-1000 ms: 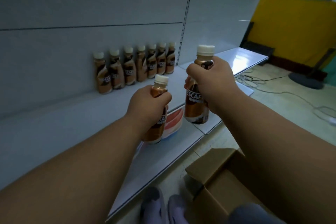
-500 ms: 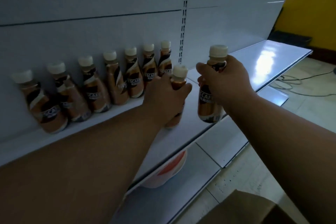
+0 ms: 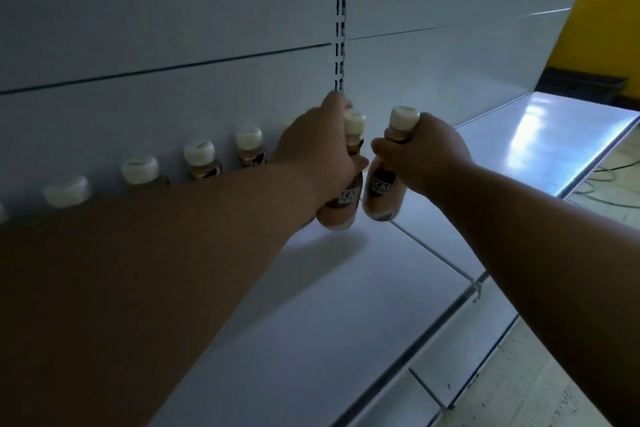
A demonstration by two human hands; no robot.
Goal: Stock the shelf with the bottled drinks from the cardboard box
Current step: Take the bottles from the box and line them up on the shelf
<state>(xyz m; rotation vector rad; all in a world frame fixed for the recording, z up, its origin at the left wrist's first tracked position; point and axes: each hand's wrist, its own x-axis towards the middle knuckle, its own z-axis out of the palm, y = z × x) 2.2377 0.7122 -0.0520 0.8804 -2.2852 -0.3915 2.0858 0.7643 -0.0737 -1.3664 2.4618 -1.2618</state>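
hands are reaching over the white metal shelf [image 3: 346, 288], each one gripping a bottle. the left hand [image 3: 318, 156] is wrapping its fingers tightly around the neck and shoulder of a brown coffee drink bottle with a cream cap [image 3: 344, 198], holding it tilted, its base hanging just above the shelf board or touching it; which one is unclear. the right hand [image 3: 422, 156] is clenching around the neck of a second brown bottle with a cream cap [image 3: 382, 191], just beside the first and also tilted. behind the left forearm, a row of matching cream-capped bottles [image 3: 199, 159] is standing along the grey back panel [image 3: 173, 10]; the arm is hiding most of their bodies. the cardboard box is lying out of view.
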